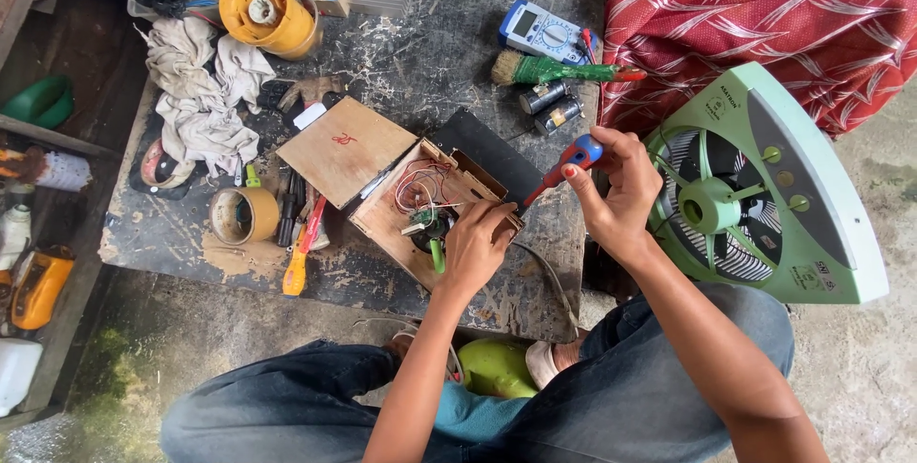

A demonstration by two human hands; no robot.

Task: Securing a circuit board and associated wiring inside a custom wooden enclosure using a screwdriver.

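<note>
I see the left hand (pixel 475 245) draped over the near right corner of a small open wooden box (pixel 425 210), fingers curled down onto its rim, steadying it rather than gripping anything loose. Red and white wires (pixel 420 184) coil inside the box, with a dark round part under the palm. The right hand (pixel 616 191) is closed around a red and blue screwdriver (pixel 564 165), its shaft slanting down-left toward the box's right edge, near the left fingertips; whether the tip touches the wood I cannot tell.

The box sits on a dark scuffed worktable (pixel 458 33), close to the near edge. Its loose lid (pixel 346 150) lies flat just to its left, touching it. A black panel (pixel 487 150) juts out behind the box.

Room is tight on the left: tape roll (pixel 244 215), an orange-handled tool (pixel 301 253) and rags (pixel 201 90). Behind, a green brush (pixel 549 69), two small cylinders (pixel 549 105) and a multimeter (pixel 544 33). Bare tabletop shows in the middle far part. Off the right edge, a pale green fan (pixel 764 191) stands near the right wrist.
</note>
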